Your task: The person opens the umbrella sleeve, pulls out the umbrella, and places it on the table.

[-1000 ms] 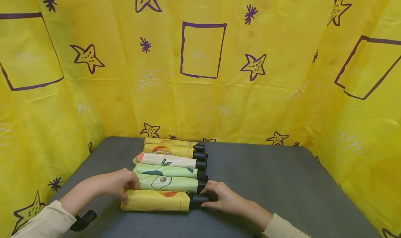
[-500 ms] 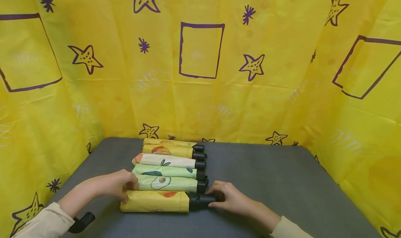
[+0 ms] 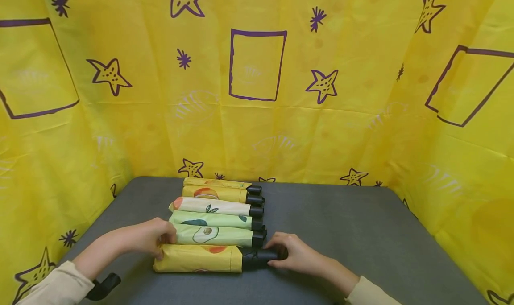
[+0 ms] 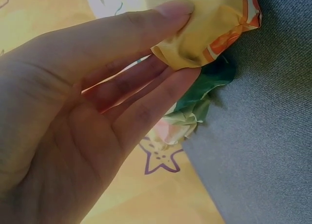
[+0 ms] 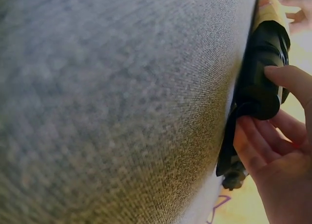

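Observation:
Several folded umbrellas lie side by side in a column, black handles to the right. The nearest, a yellow umbrella [image 3: 201, 258] with orange fruit print, has its left end pinched between thumb and fingers of the left hand [image 3: 148, 237]; the left wrist view shows that hand [image 4: 92, 102] at the fabric end [image 4: 204, 29]. Around its black handle [image 3: 263, 255] the right hand [image 3: 299, 253] has its thumb and fingers; the right wrist view shows the thumb on the handle [image 5: 261, 82]. Just behind lies a green avocado-print umbrella [image 3: 233, 236].
Farther back are another green umbrella [image 3: 225, 219], a cream one [image 3: 233, 207] and two yellow ones [image 3: 230, 193]. A black curved object [image 3: 104, 287] is by the left sleeve. The grey table [image 3: 341, 224] is enclosed by a yellow patterned curtain [image 3: 257, 131].
The right hand has moved slightly to the right, and more of the yellow umbrella's black handle shows. The left hand has stayed at the fabric end.

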`<state>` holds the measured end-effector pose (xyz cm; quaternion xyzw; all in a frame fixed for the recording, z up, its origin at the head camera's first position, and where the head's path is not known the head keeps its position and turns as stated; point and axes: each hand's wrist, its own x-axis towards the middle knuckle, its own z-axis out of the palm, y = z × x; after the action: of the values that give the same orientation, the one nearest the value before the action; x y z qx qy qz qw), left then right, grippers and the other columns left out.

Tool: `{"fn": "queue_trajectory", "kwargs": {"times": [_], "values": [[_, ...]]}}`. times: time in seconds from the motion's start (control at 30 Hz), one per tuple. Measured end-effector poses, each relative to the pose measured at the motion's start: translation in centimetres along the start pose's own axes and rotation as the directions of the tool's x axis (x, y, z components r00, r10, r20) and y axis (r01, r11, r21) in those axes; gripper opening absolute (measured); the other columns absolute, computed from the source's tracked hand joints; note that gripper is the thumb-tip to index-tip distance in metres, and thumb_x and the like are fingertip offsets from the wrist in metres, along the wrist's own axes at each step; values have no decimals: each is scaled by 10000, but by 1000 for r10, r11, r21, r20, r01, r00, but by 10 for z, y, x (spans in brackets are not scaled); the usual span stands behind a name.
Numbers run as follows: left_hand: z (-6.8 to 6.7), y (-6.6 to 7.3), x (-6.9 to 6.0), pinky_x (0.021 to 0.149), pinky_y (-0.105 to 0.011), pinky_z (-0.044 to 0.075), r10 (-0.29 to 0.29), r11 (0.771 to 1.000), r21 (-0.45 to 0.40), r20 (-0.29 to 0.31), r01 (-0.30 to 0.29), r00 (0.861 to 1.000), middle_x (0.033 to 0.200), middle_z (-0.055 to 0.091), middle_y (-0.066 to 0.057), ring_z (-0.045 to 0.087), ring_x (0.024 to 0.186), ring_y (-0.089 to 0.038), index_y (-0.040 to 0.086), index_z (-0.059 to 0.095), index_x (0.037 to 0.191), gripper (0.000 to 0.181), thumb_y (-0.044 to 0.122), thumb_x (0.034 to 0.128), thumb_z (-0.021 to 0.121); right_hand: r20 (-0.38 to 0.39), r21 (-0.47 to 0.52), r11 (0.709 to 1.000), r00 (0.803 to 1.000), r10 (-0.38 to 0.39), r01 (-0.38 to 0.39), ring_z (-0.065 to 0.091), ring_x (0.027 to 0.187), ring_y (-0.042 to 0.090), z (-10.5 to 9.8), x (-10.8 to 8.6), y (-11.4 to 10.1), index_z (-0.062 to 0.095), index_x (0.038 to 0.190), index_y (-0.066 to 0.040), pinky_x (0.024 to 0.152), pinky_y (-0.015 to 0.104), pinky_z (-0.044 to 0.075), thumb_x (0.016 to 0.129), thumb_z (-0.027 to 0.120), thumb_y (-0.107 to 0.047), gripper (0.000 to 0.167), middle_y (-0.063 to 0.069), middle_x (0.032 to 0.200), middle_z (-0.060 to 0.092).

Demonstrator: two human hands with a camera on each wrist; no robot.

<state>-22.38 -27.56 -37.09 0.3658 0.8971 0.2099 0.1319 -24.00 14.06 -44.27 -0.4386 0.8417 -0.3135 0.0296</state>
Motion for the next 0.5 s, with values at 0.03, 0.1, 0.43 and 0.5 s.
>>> {"fn": "queue_trajectory", "kwargs": {"times": [0.03, 0.1, 0.43, 0.5], "values": [[0, 0, 0, 586, -191, 454, 1, 1000, 0, -2, -1, 1000, 747, 625, 101, 504, 675, 27, 127, 657, 786, 308, -12, 580, 839, 2, 2, 1000, 1000, -1, 1, 556, 795, 5, 0, 0, 0, 689, 1058, -121, 702, 176, 501, 846, 758, -236, 251, -6, 1001, 658], [1, 0, 0, 583, -190, 450, 0, 1000, -1, -3, 0, 1000, 746, 624, 100, 502, 672, 27, 128, 658, 788, 309, -11, 580, 839, 4, 12, 1000, 1000, 4, -4, 549, 792, 10, 0, 1, 0, 693, 1062, -121, 700, 174, 497, 841, 763, -261, 271, -10, 997, 660], [1, -3, 0, 578, -186, 444, -2, 1000, 8, 0, 2, 1000, 748, 614, 113, 490, 670, 40, 137, 652, 785, 321, -8, 577, 849, -23, 35, 999, 1000, 15, -14, 556, 816, -26, 3, 0, -3, 698, 1043, -118, 714, 181, 511, 834, 762, -285, 275, -8, 982, 667], [1, -4, 1, 579, -185, 445, 1, 1000, 13, -2, -1, 1000, 746, 613, 112, 489, 669, 42, 138, 648, 779, 326, -13, 571, 848, -29, 35, 999, 999, 21, -20, 555, 810, -28, 3, -1, -3, 694, 1040, -125, 712, 178, 508, 832, 764, -286, 272, -11, 983, 666]]}}
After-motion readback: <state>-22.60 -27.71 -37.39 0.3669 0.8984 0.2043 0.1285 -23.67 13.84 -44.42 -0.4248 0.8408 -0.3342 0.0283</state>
